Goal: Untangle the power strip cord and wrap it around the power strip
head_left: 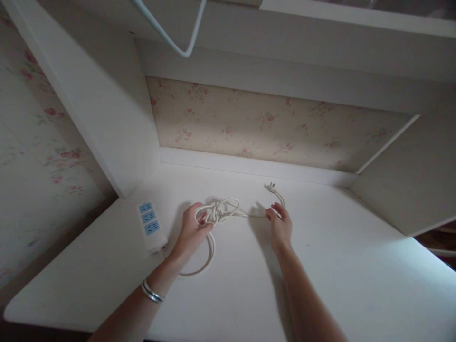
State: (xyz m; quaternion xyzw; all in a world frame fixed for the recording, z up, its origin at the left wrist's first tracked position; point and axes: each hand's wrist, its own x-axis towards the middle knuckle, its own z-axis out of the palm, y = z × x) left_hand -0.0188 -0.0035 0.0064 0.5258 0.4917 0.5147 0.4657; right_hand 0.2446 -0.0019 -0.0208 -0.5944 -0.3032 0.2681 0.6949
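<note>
A white power strip (151, 229) with blue socket faces lies at the left of the white desk. Its cream cord curves round in a loop and gathers into a tangled bundle (218, 212) near the middle. My left hand (194, 228) is closed on the left side of this bundle, thumb in front and fingers behind. Farther right, my right hand (280, 223) pinches the cord where it runs out from the bundle. Beyond the right hand, the cord bends back to the plug (271, 187), whose metal prongs point up and away from me.
White side panels stand at the left (107, 95) and right (409, 175) of the desk (235, 294). A low ledge (249, 164) runs along the back below flowered wallpaper (228, 123). Overhead are a shelf (285, 61) and a bent pale rod (185, 52).
</note>
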